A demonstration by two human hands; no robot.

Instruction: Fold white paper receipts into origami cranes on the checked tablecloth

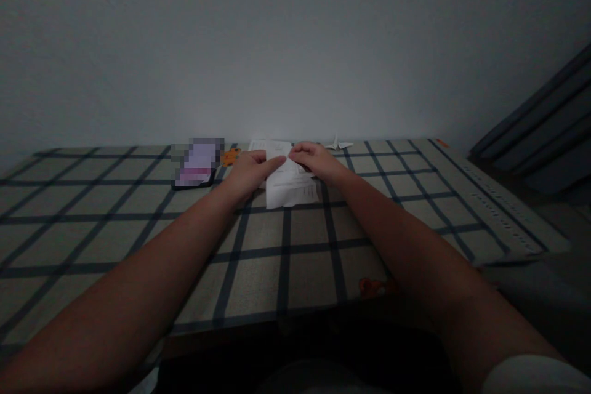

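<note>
A white sheet of printed paper [281, 188] is held between my two hands above the checked tablecloth. My left hand [249, 172] grips its left side, the thumb lying across the front near the middle. From the right, my right hand [316, 160] pinches the paper close to the left thumb, fingers curled. The sheet looks partly folded, and faint print shows on its lower part. Behind the right hand, near the wall, lies a small folded white paper piece [340, 144] with pointed ends.
A phone [196, 166] with a lit, blurred screen stands to the left of my hands. The checked cloth [258, 231] covers the table up to the wall [295, 43]. A dark curtain [545, 129] hangs at the right, past the table's edge.
</note>
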